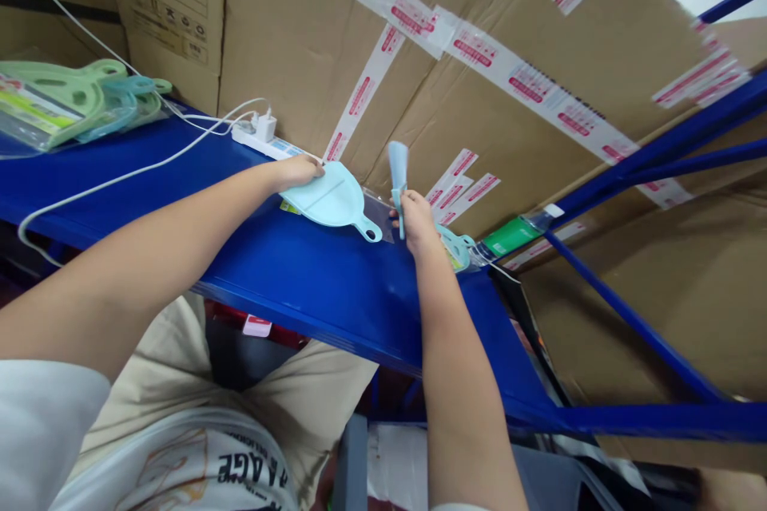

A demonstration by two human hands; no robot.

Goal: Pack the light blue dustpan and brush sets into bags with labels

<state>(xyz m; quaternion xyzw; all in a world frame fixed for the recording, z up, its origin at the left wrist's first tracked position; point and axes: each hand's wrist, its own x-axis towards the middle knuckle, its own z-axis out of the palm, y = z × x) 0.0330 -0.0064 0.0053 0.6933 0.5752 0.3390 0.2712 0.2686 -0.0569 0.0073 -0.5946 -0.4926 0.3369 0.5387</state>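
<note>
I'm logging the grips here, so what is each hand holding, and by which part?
The right hand holds a pale blue paddle-shaped piece upright by its lower end. The left hand presses flat on the light blue board.

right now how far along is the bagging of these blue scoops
Looks done: bagged green and blue scoops lie stacked at the far left of the blue shelf. In hand: the left hand presses a light blue scoop onto a clear bag, while the right hand holds a small blue piece upright. Left: more packets wait beside the right hand.
</note>
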